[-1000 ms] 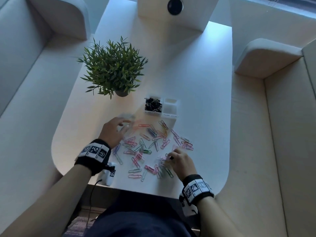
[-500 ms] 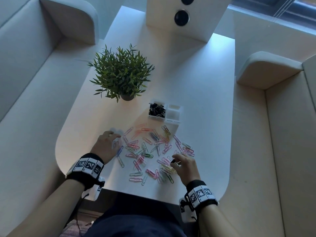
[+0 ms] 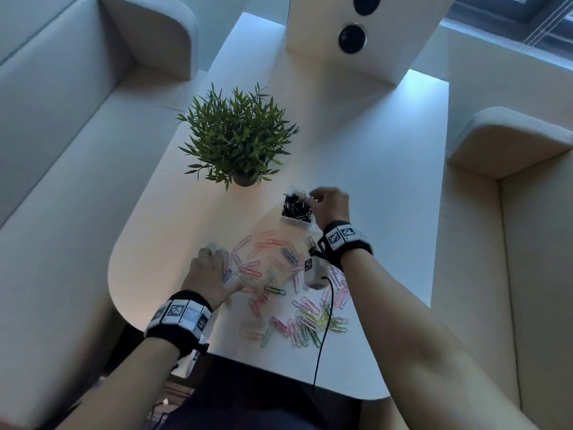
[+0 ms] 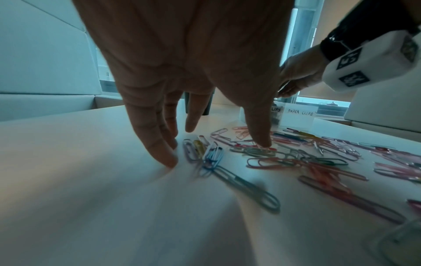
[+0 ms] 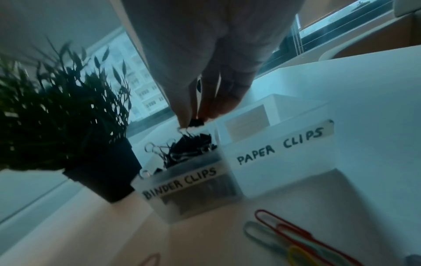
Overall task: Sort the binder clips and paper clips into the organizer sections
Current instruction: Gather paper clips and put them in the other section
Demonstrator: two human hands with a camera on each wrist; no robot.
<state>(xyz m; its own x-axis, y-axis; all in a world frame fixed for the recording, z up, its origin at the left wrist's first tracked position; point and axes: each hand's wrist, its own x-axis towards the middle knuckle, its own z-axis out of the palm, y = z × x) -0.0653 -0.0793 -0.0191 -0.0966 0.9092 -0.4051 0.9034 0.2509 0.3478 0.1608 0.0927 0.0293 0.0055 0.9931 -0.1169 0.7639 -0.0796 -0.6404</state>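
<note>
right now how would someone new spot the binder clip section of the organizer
Start at the potted plant on the white table; the small clear organizer sits just to its right. The binder clip section is the compartment nearer the plant, heaped with black clips, while its neighbour labelled PAPER CLIPS looks empty.

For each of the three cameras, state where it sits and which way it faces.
Head: worn on the head, looking down at the table; both forearms, left hand and right hand show.
Left wrist: along the left hand, low over the paper clips; its straight fingers touch the table.
Right wrist: along the right hand toward the organizer; its fingers pinch a binder clip above the binder clip section.
Shared: both wrist views show the PAPER CLIPS label.
</note>
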